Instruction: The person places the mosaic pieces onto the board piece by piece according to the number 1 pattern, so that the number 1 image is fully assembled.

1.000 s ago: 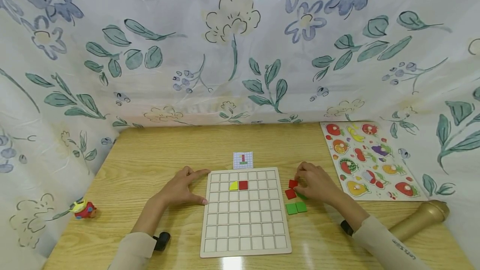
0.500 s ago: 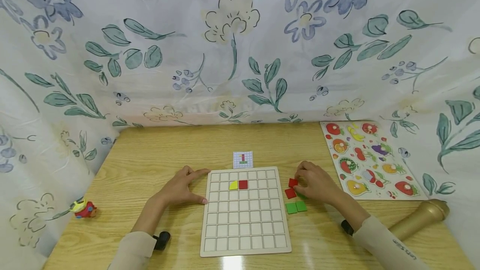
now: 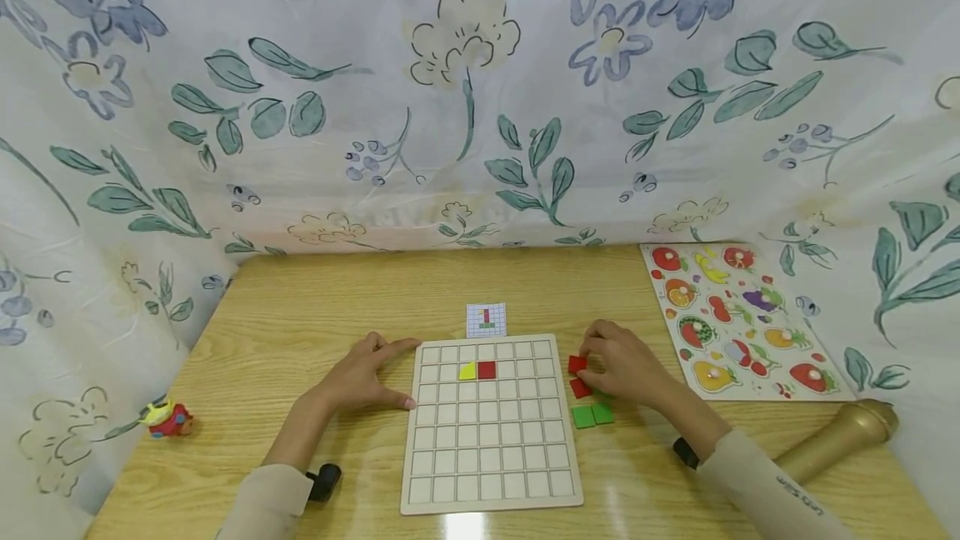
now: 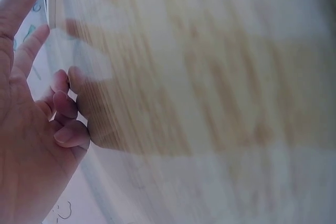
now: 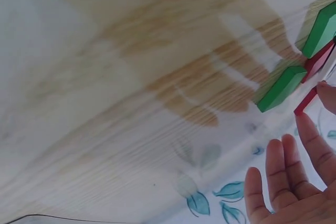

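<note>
My left hand (image 3: 360,375) is at the left side of a pale grid board (image 3: 489,440), thumb and index finger spread apart with their tips at its edge. A yellow quarter-round tile (image 3: 467,372) and a red square tile (image 3: 487,370) sit side by side in the board's second row. Right of the board, my right hand (image 3: 622,361) pinches another red tile (image 5: 306,100) between thumb and index finger. Just below it in the head view lies a second loose red tile (image 3: 580,388). Two green tiles (image 3: 582,417) lie nearer to me.
A small card with a coloured grid pattern (image 3: 486,320) lies behind the board. Far right are a fruit puzzle board (image 3: 738,323) and a gold microphone-shaped object (image 3: 840,440). A small red and yellow toy (image 3: 168,420) stands at left; a floral curtain (image 3: 480,107) hangs behind.
My right hand has shifted slightly left toward the board, and the upper red tile has moved left with it. My left hand and the board stay where they were.
</note>
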The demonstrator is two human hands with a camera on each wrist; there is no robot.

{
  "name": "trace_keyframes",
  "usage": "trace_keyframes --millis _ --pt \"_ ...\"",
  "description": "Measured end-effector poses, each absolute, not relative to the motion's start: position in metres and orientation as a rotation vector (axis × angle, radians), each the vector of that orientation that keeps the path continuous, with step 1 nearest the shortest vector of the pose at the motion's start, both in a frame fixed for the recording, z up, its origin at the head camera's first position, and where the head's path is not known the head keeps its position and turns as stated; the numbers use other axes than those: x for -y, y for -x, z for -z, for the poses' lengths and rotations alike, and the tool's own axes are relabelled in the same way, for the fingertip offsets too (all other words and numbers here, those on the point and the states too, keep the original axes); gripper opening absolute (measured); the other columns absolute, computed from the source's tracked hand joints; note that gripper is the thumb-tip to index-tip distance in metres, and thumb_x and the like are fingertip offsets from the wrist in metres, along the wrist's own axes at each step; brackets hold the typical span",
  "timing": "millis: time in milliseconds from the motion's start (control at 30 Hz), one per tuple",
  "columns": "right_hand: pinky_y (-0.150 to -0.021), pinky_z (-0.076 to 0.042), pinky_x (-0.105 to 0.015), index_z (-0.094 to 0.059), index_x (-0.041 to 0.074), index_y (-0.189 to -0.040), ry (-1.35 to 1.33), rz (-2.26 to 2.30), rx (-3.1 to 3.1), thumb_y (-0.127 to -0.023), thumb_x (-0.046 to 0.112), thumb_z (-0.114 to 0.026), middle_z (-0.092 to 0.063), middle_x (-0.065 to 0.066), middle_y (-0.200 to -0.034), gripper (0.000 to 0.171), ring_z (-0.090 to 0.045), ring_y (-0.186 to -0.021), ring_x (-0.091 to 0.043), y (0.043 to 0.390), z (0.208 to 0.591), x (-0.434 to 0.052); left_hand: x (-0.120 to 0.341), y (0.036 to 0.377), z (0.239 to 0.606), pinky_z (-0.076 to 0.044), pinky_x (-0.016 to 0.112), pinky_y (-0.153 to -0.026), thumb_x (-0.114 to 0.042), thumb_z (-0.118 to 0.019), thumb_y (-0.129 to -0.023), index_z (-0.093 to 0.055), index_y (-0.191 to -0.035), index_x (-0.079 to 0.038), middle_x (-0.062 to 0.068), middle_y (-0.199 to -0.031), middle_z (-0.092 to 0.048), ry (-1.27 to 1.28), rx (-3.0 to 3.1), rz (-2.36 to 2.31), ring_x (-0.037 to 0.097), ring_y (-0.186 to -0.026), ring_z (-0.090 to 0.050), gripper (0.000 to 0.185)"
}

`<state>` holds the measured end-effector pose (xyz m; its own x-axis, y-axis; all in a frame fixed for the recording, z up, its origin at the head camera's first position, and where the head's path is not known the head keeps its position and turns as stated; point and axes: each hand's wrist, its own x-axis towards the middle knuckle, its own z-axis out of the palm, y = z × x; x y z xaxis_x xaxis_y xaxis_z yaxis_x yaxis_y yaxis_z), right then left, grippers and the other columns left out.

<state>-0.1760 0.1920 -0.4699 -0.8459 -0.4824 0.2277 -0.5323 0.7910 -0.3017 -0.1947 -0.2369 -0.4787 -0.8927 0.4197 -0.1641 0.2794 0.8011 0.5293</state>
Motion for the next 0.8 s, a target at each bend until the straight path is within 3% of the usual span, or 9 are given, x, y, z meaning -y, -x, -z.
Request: trace_keyframes --millis 800 --pt "-0.078 -0.049 -0.038 -0.071 0.01 -0.084 -0.883 -0.574 2.804 -0.076 0.022 -0.085 -0.057 -0.001 -0.098 0.02 -0.054 -0.089 -0.018 0.177 0.461 -0.165 0.238 0.195 0.48 -0.032 0.033 -0.068 -0.061 -0.086 -0.063 -0.047 -0.148 -0.032 0.004 -0.097 -0.036 -0.552 -2.724 -0.737 0.019 -0.085 -0.036 0.099"
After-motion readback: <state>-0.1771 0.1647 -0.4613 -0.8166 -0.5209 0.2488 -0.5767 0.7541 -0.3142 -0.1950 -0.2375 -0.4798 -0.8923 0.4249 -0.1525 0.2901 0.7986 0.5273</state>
